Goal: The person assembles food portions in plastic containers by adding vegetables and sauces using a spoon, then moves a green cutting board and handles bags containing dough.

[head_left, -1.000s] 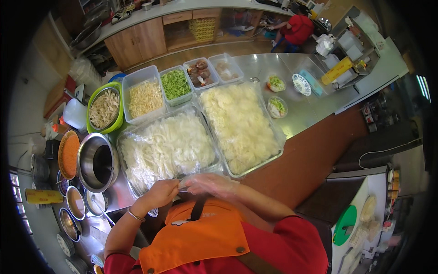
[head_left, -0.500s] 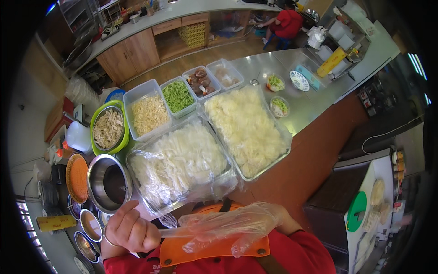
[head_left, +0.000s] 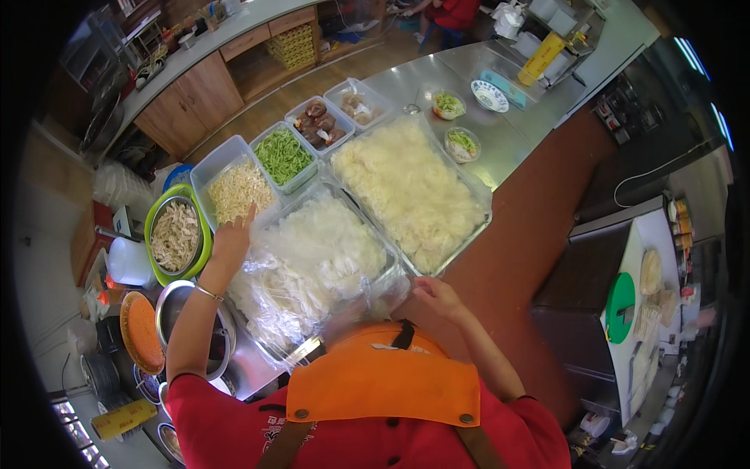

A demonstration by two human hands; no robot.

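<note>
My left hand (head_left: 231, 238) is bare and stretched over the far left corner of the near metal tray (head_left: 305, 350). Its index finger points toward a clear tub of pale shreds (head_left: 238, 191); the other fingers are partly hidden. Wide white noodles (head_left: 312, 250) fill this tray under clear plastic film (head_left: 269, 285). My right hand (head_left: 437, 298), also bare, has curled fingers close to the film's loose right edge, by the near corner of the second tray. Whether it pinches the film is too small to tell. That second tray holds thin yellowish noodles (head_left: 406, 187).
Tubs of green shreds (head_left: 283, 156) and brown bagged items (head_left: 318, 123) stand behind the trays. A green basin (head_left: 205, 248) with pale strips, a metal pot (head_left: 166, 301) and an orange-filled bowl (head_left: 142, 336) are at left. Filled small bowls (head_left: 462, 145) stand far right. Another person (head_left: 455, 14) sits beyond.
The clear plastic glove on my right hand is no longer seen. My left hand has moved forward to the tray's far corner, and my right hand has moved forward to the tray edge.
</note>
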